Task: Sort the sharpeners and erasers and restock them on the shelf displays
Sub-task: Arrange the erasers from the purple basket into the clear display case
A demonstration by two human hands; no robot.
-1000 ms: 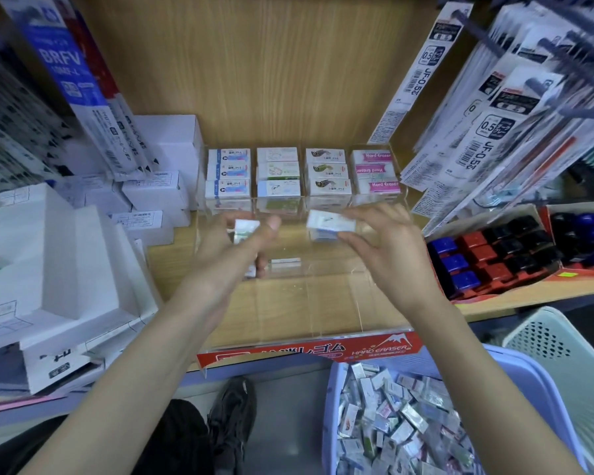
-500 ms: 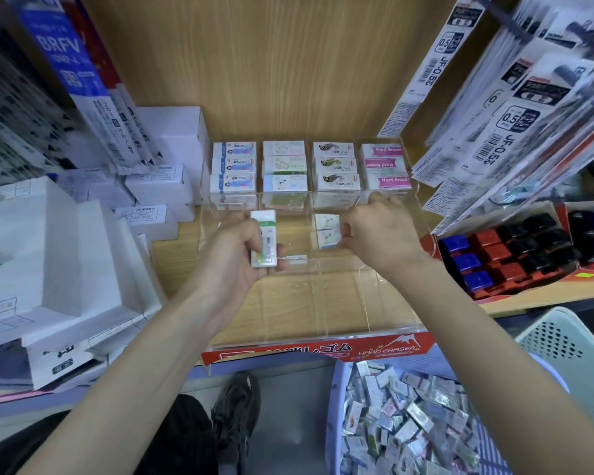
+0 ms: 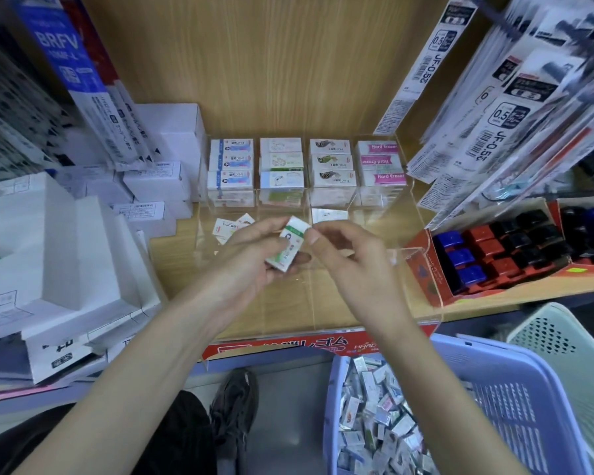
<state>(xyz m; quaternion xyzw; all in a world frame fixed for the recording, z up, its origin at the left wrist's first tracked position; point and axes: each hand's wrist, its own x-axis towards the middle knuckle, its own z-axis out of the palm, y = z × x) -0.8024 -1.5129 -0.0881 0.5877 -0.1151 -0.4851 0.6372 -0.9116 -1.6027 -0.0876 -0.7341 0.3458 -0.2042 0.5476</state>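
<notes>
My left hand (image 3: 251, 258) grips a white eraser with a green sleeve (image 3: 287, 245), tilted, above the middle of the clear acrylic display tray (image 3: 422, 255). My right hand (image 3: 347, 252) has curled fingers, and its thumb and forefinger pinch the eraser's upper end. At the tray's back, four columns of stacked erasers (image 3: 306, 166) stand side by side. Two loose erasers (image 3: 232, 228) lie in the left lane and one eraser (image 3: 329, 214) lies in the third lane. A purple basket (image 3: 494, 389) at lower right holds several mixed erasers.
A red carton of blue, red and black sharpeners (image 3: 494, 252) sits right of the tray. White boxes (image 3: 66, 241) pile up on the left. Hanging refill packs (image 3: 494, 114) crowd the upper right. A pale green basket (image 3: 570, 337) stands beside the purple one.
My right hand left an eraser in the third lane and came back to the eraser in my left hand. My left hand shifted right and tilted that eraser.
</notes>
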